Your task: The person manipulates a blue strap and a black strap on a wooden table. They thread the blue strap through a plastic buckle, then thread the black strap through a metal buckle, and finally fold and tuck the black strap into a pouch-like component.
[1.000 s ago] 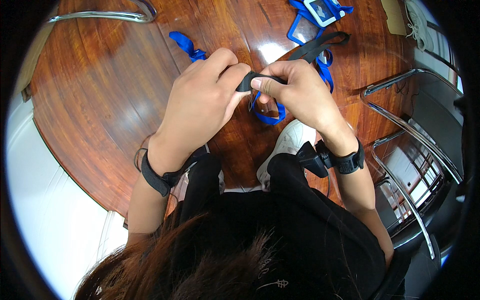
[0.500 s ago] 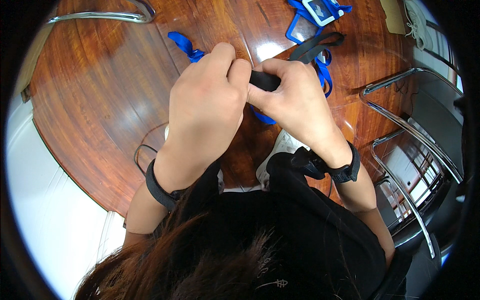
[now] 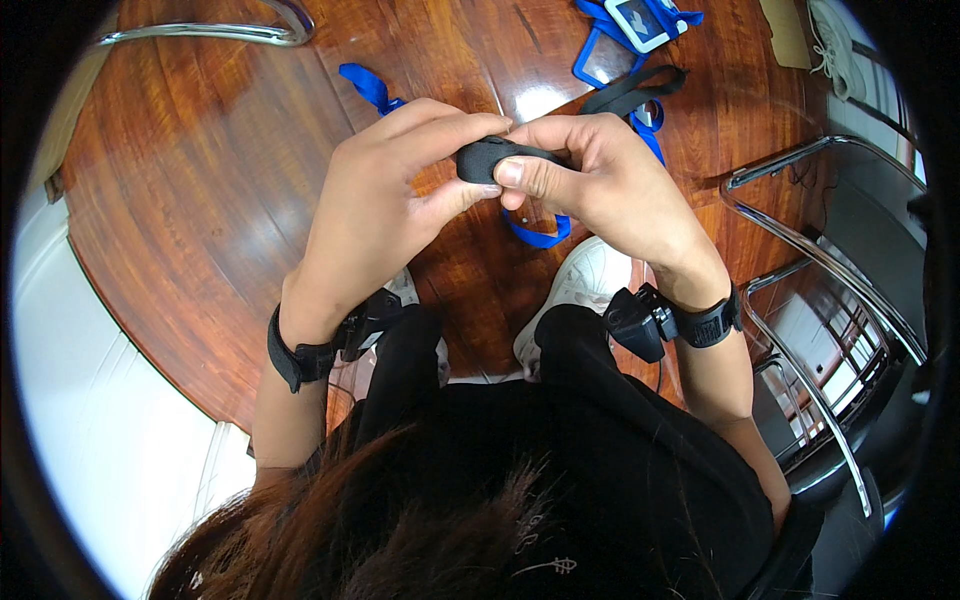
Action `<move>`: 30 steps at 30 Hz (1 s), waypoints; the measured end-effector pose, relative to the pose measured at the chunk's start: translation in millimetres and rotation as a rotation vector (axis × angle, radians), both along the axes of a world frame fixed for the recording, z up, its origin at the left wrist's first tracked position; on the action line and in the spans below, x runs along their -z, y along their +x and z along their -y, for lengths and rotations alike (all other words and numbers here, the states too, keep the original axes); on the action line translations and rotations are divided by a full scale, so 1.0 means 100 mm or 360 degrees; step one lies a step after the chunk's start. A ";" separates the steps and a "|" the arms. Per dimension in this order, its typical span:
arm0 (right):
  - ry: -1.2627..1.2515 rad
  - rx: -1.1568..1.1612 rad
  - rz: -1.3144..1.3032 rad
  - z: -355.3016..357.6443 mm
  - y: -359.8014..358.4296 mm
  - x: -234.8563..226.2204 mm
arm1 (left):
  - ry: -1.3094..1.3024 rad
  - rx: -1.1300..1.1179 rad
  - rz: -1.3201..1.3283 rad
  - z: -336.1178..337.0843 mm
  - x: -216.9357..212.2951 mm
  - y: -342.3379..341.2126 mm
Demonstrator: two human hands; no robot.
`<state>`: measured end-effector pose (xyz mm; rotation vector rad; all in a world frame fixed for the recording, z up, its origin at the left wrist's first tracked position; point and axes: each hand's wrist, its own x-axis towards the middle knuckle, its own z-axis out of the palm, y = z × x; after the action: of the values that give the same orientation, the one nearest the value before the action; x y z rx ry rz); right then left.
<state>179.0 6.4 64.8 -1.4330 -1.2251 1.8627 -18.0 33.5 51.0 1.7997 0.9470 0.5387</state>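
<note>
- Your right hand pinches the black strap in its fingers; your left hand grips the rounded end, apparently to keep the fold closed.
- Strap position: between both hands' fingers.
- Blue ribbon: unheld, beneath them.

There are two bare hands, the left hand and the right hand. Wristbands are two, and black devices on them are also two. One black strap is in the fingers; one black loop lies beyond, perhaps of the same strap. I count two badge holders, three white shoes and one brown board. Blue ribbon shows in several places, so its pieces I cannot count, nor the chairs.
</note>
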 end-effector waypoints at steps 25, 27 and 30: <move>-0.0387 0.0049 0.0328 -0.02 0.06 0.02 | 0.0293 0.0169 -0.0270 -0.01 0.00 0.01; -0.0300 0.0078 0.0498 0.01 -0.02 0.08 | 0.0368 0.0180 -0.0330 0.00 0.01 0.03; -0.0043 0.0020 0.0695 0.05 -0.07 0.07 | 0.0587 0.0173 -0.0418 0.01 0.01 0.07</move>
<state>172.4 1.5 57.8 -1.9258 -1.3832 1.6097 -10.8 32.2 49.8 2.2829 0.9631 0.4343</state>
